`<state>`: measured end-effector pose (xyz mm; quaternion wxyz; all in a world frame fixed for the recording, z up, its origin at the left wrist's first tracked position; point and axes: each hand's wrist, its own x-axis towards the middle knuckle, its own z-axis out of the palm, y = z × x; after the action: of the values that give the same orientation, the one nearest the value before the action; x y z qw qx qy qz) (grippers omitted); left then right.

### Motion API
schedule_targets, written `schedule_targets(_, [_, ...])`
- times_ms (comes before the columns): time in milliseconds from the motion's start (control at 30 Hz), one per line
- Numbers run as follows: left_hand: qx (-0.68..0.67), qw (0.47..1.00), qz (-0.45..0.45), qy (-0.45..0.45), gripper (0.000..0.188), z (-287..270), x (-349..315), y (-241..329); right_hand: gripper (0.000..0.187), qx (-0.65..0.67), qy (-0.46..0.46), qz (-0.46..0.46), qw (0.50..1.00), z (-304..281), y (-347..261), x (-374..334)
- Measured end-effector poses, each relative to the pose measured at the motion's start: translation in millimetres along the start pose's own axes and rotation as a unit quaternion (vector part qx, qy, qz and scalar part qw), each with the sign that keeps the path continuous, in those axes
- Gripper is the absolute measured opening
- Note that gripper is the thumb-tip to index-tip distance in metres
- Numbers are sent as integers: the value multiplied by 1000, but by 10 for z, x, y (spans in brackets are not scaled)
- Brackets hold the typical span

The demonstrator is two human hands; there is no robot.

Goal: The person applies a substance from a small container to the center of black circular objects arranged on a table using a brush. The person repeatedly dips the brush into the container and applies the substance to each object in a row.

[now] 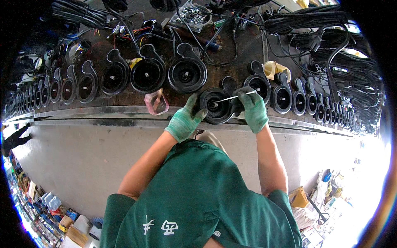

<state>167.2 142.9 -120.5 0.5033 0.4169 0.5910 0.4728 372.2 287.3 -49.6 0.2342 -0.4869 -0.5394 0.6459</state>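
Green-and-dark work gloves cover both of my hands. My left hand (185, 120) is closed on the left rim of a round black housing (214, 116) with a hooked top, at the bench's front edge. In the fingers of my right hand (253, 110) is a thin whitish stick (230, 98). Its tip reaches into the middle of the housing, beside the small central post; whether it touches the post I cannot tell. My right hand is close against the housing's right side. Another black housing (257, 86) of the same shape lies just beyond that hand.
More such housings (187, 75) line the dark bench (231, 68) to both sides. A pinkish clear cup (156, 103) sits at the front edge, a yellowish cup (276, 70) to the right. Behind are a clear tray (191, 17) of small metal parts and black cable bundles (306, 20).
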Motion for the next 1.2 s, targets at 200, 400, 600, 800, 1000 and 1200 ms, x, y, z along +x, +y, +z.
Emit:
schedule_targets(200, [9, 999, -42, -4, 74, 5, -8, -51, 14, -24, -61, 39, 997, 28, -64, 278])
schedule_targets(400, [2, 1000, -28, 5, 73, 18, -1, -139, 13, -47, -85, 53, 994, 74, -138, 302])
schedule_targets(600, [-36, 996, -81, -29, 74, -25, 14, 35, 15, -137, -112, -6, 984, 123, -219, 221])
schedule_targets(800, [-13, 997, -70, -30, 74, -14, 16, 56, 17, -249, -142, -71, 955, 107, -238, 48])
schedule_targets(1000, [34, 998, 22, 40, 73, 44, -1, -220, 20, -248, 0, -461, 852, -102, -898, -396])
schedule_targets(1200, [49, 999, -21, 6, 74, -16, -2, -8, 13, -240, 21, -322, 916, -183, -692, -474])
